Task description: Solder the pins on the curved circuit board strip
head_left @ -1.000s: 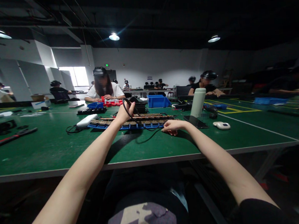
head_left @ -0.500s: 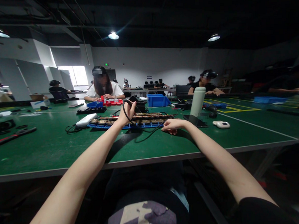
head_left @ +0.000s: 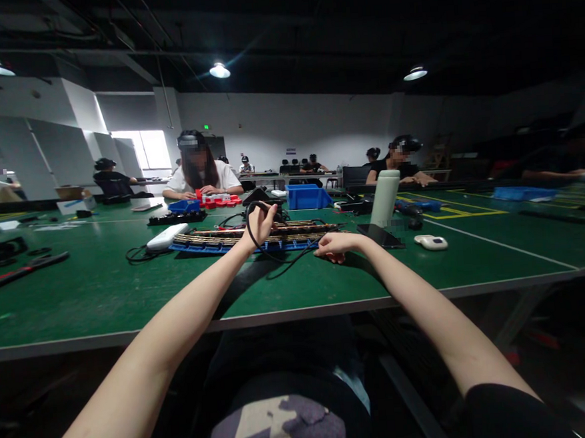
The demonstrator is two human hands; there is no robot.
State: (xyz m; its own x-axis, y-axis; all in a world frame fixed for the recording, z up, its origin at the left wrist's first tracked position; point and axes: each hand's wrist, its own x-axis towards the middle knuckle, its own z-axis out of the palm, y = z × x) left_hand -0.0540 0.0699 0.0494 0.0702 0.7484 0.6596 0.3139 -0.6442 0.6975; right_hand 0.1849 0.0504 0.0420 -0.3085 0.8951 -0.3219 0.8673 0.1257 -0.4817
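My left hand is raised over the table, its fingers closed on a looped black cable. The cable hangs from that hand, dips towards the table and runs right to my right hand. Low over the tabletop, the right hand pinches the cable near the end of a long blue strip. Just beyond both hands lies this blue strip, with brownish and gold-coloured lengths along its top. My left hand covers part of it.
On the green table, a white device with a cord lies left. A pale green bottle, a dark tablet-like slab and a small cream case are right. A blue bin stands behind. People sit across the table.
My left hand has moved a little to the right and slightly down with the cable. The right hand stays almost in place.
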